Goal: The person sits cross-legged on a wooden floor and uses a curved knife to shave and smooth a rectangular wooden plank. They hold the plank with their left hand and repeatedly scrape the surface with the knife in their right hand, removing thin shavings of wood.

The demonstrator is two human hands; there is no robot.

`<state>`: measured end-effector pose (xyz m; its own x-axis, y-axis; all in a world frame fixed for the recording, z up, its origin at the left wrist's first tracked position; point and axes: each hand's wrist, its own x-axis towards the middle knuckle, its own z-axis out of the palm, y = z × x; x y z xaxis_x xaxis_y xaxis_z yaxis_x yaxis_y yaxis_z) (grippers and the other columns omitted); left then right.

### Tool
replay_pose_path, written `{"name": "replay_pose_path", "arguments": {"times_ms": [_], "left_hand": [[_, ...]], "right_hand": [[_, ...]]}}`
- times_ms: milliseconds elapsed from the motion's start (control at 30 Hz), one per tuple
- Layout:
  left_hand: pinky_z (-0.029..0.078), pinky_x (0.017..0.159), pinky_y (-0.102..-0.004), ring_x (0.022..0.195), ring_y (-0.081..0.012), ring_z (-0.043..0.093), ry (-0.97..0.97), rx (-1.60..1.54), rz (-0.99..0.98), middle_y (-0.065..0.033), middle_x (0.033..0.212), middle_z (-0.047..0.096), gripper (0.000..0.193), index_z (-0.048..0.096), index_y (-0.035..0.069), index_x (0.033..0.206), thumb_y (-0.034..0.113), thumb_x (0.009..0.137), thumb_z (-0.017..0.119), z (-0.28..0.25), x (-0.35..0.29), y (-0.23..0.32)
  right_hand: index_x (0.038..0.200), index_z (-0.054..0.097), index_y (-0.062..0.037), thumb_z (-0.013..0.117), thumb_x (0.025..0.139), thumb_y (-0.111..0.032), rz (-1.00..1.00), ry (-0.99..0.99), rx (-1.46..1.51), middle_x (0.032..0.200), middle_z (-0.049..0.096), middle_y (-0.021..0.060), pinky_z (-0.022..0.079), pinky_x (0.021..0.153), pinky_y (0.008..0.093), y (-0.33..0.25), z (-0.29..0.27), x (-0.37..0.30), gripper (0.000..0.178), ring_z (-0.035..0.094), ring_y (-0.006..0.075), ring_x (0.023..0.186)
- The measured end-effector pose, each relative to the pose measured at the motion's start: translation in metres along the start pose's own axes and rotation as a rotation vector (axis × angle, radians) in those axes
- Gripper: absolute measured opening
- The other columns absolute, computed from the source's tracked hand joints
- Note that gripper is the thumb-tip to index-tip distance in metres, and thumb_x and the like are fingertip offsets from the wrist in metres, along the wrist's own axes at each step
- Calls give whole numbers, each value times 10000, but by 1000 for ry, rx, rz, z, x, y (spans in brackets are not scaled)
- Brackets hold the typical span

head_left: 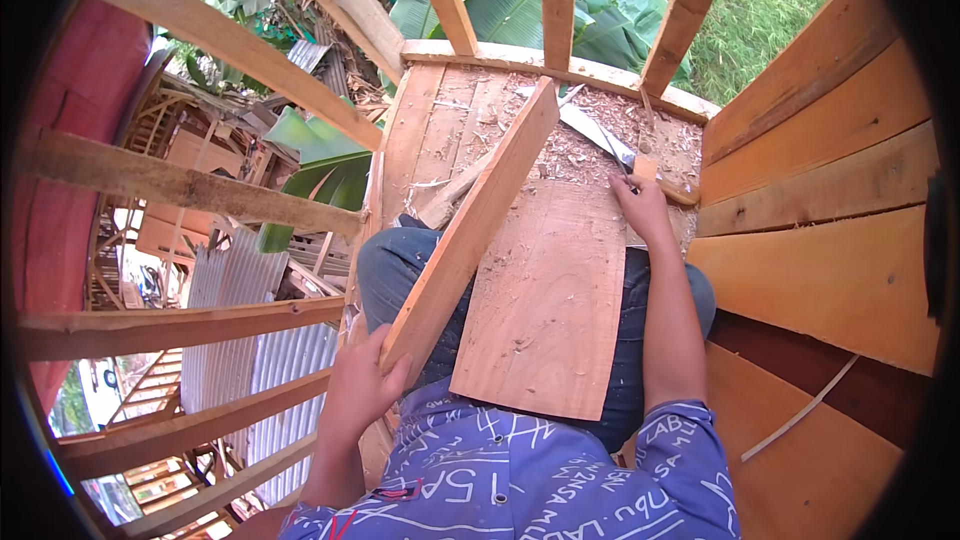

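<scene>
A wall of broad wooden boards [830,270] rises on the right, its outer side cut off by the dark rim of the view. On the left and far sides stand rough wooden slats [200,180], their outer ends cropped too. Through the gaps show big green leaves [500,0] on the far side and corrugated sheets [235,280] on the left, with a jumble of timber behind that is hard to make out. Between wall and slats lies a plank floor [412,130], closed at the far end by a low wooden ledge [480,52].

The person sits on this floor in a blue printed shirt [540,470], cut off at the near edge; the jeans [385,265] are partly covered by a wide flat board [545,310] lying over the lap. Left of it and partly overlapping it, a long narrow plank [478,225] slants from near left to far right. The left hand [365,380] grips its near end.

Inside the ledge, shavings [575,162] cover much of the far floor. A metal blade [595,130] lies among them, its far end partly hidden behind the plank. The right hand [640,205] has its fingers curled at the blade's near end, beside a pale wooden piece [646,169]; I cannot tell what it grips.
</scene>
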<state>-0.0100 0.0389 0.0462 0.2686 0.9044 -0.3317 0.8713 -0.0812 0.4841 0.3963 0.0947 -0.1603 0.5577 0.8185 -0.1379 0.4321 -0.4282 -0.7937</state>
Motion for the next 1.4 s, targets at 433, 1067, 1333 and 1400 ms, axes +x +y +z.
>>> {"name": "replay_pose_path", "arguments": {"times_ms": [433, 1067, 1333, 1400], "left_hand": [[495, 749, -459, 829, -430, 627, -23, -206, 69, -274, 850, 650, 425, 617, -42, 1101, 221, 769, 654, 0, -1, -39], [497, 744, -347, 848, -238, 654, -63, -523, -60, -198, 906, 683, 376, 604, -67, 1128, 110, 802, 668, -16, -2, -42], [496, 723, -308, 827, -163, 644, -47, -493, 14, -162, 885, 688, 319, 599, -65, 1113, 82, 834, 642, 2, 15, -23], [493, 729, -309, 821, -168, 644, -60, -526, -13, -163, 880, 683, 296, 598, -62, 1101, 87, 848, 630, 4, 17, -22]], "right_hand": [[838, 702, 31, 714, 827, -332, 81, -368, 71, 634, 582, -9, 354, 494, 244, -36, -43, -35, 364, 479, 63, 553], [871, 737, -16, 740, 790, -307, 205, -563, -102, 568, 506, -46, 289, 437, 251, -43, -55, -35, 302, 386, 49, 457], [798, 668, 41, 615, 907, -391, -134, -154, -87, 536, 461, 17, 360, 504, 333, -24, -38, -40, 449, 422, 116, 523], [752, 621, 50, 563, 939, -406, -159, 41, -79, 527, 440, 62, 360, 511, 352, -27, -35, -48, 497, 419, 138, 526]]}}
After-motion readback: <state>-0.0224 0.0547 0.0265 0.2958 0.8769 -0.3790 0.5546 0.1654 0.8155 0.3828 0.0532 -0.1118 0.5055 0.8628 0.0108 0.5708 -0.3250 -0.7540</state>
